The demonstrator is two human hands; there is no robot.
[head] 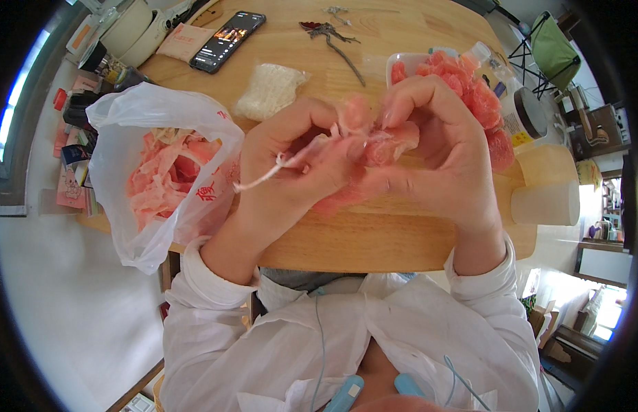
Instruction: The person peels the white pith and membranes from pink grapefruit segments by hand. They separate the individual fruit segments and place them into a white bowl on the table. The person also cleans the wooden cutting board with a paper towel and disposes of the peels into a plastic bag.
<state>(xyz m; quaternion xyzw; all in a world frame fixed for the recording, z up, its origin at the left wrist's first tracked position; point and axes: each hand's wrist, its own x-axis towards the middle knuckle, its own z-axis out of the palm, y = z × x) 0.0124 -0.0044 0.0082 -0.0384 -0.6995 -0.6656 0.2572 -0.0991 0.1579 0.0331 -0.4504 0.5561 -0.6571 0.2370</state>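
Over the wooden table (319, 247) I hold a pink citrus segment, likely pomelo (383, 149), between both hands. My left hand (303, 154) grips its membrane, and a pale strip of pith (262, 177) trails out past the fingers. My right hand (442, 144) pinches the flesh at the other side with thumb and fingertips; these fingers are slightly blurred. To the left stands a white plastic bag (113, 149) with its mouth wide, full of pink peeled membranes (162, 180). Behind my right hand is a white tray (396, 61) heaped with peeled pink pulp (481, 100).
A smartphone (228, 41) with its screen lit lies on the far left beside a pink packet (185, 42). Nearer are a clear bag of white material (271, 90) and a dried twig (344, 56). A dark-lidded jar (527, 113) and a white cup (545, 203) stand at right.
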